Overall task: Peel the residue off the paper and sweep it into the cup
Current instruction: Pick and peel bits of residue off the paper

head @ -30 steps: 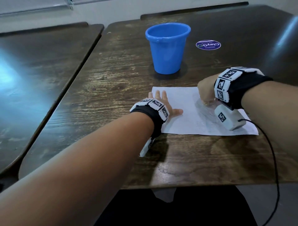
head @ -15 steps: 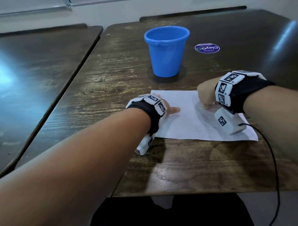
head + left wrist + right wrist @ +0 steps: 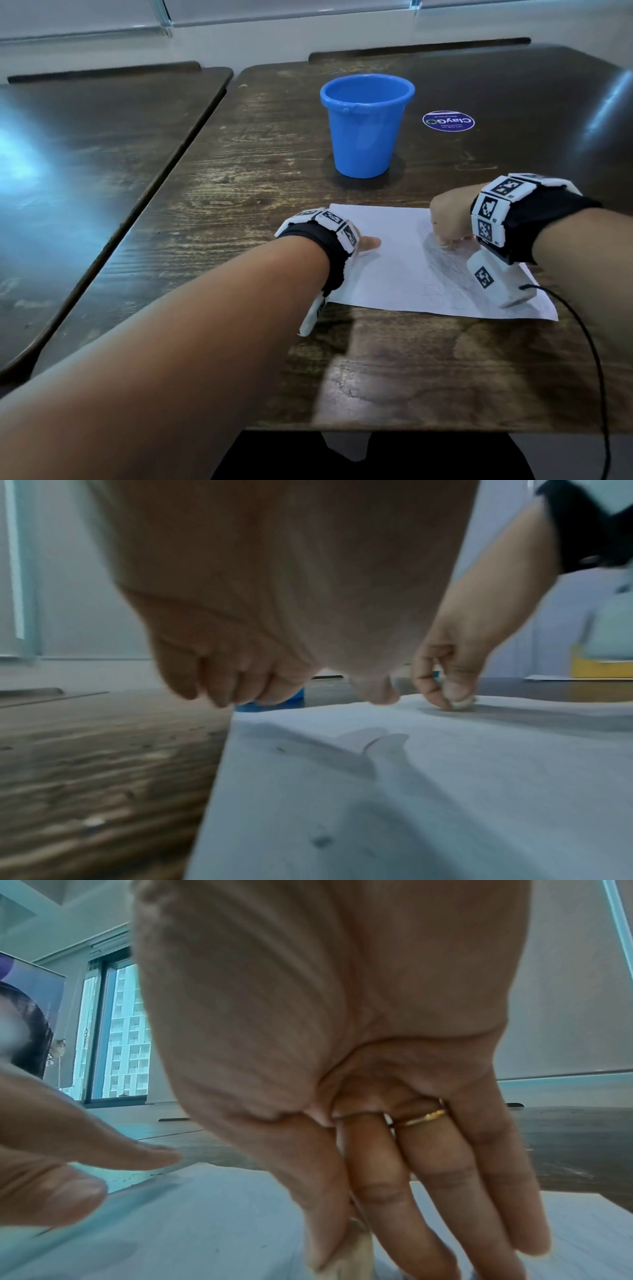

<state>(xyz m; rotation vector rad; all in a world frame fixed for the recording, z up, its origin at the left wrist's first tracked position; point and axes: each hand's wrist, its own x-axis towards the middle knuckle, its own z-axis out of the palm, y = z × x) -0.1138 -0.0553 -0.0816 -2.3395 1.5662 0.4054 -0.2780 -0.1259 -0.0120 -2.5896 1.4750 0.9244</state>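
A white paper (image 3: 394, 270) lies on the dark wooden table (image 3: 239, 205), with faint grey scribbles (image 3: 445, 277) on its right half. Behind it stands the blue cup (image 3: 364, 137), upright. My left hand (image 3: 368, 242) rests at the paper's left edge, mostly hidden by its wristband; its fingers (image 3: 137, 1156) lie fairly straight and its thumb tip (image 3: 377, 693) touches the sheet. My right hand (image 3: 445, 240) is bunched over the scribbled area. It pinches a small pale lump (image 3: 462, 703) between thumb and fingers and presses it onto the paper (image 3: 411, 791).
A round purple sticker (image 3: 448, 120) is on the table right of the cup. A second dark table (image 3: 85, 154) adjoins on the left. A black cable (image 3: 592, 359) runs from my right wrist over the near table edge.
My left hand has slid back toward the paper's left edge, and its spread fingers no longer show past the wristband. My right hand stays pinching at the same spot.
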